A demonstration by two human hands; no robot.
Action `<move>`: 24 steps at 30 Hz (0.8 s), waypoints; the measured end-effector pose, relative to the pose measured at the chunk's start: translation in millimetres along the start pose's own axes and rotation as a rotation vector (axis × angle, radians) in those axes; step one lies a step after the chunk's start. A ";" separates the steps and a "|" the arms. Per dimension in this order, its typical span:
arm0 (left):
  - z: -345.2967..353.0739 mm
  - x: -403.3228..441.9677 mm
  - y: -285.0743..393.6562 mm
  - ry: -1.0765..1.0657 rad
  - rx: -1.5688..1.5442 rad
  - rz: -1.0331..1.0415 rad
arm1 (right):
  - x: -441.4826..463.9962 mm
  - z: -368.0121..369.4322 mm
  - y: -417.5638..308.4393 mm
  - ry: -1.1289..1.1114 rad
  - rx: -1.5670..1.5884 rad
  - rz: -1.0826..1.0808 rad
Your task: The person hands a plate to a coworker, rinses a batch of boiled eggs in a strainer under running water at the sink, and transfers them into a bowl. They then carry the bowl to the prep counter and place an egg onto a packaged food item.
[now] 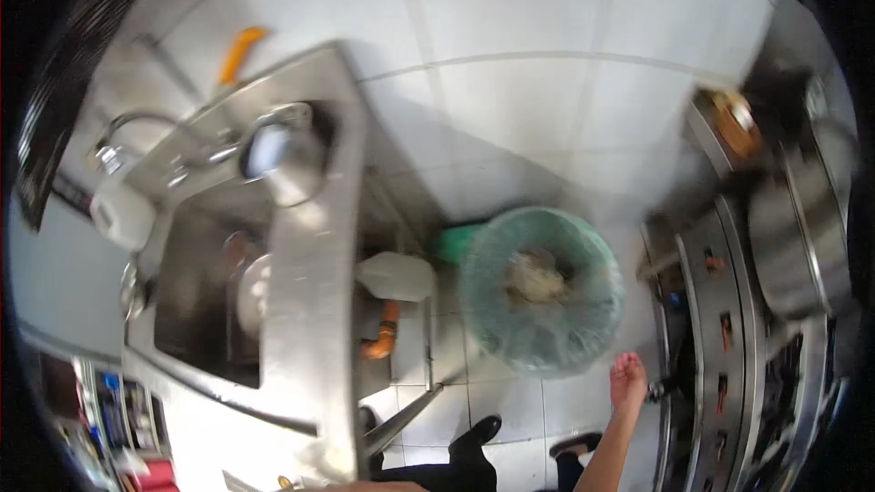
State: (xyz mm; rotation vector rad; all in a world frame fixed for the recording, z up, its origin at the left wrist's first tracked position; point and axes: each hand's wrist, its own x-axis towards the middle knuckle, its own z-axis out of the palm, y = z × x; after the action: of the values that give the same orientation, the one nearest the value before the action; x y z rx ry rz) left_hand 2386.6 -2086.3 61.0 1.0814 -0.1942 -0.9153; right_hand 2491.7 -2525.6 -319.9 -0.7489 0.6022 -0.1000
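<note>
At far left, a white plastic jug (123,214) stands beside a stainless-steel sink unit (314,310). The basin contains a pale, round dish (252,296); a shiny, cylindrical steel vessel (290,164) rests toward the rear of the unit. A strip of bare skin at the bottom edge is probably the left forearm (378,487). The left hand itself is out of view; its grip cannot be determined.

Beneath the unit are a white plastic container (396,275) and an orange pipe fitting (383,333).

Right of the sink unit, on the white tiled floor near the wall, stands a round bin lined with a translucent green plastic bag (547,355). Pale, crumpled waste (538,276) lies inside, well below the rim. Expected handling: liner thin, soft, possibly slippery and liable to tear under point load; overall weight moderate at most, as the visible fill is low. Recommended hold: opposite sides of the rim, with liner and rim gripped together.

The right hand (627,384) is just beside the near right rim, palm up, fingers loosely spread and slightly curled, with nothing visible in it. Contact with the liner cannot be confirmed.

At far right are a steel stove with orange-red knobs (715,346) and a large cylindrical metal pot (784,251).
</note>
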 end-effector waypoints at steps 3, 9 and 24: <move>2.8 -59.5 8.1 0.080 -0.124 0.101 | -79.3 211.3 -32.8 -0.584 0.043 -0.025; -7.1 -189.8 34.7 0.196 -0.056 0.319 | -236.5 554.3 7.7 -1.629 -0.817 0.033; -100.9 -472.5 37.7 0.517 0.169 0.677 | -263.8 766.6 271.3 -0.837 -2.387 -1.380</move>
State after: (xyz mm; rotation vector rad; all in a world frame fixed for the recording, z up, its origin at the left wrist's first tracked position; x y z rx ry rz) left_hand 2164.1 -1671.2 175.4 1.2584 -0.1899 -0.0034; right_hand 2659.6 -1781.0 64.9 -3.1538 -1.1891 -0.2910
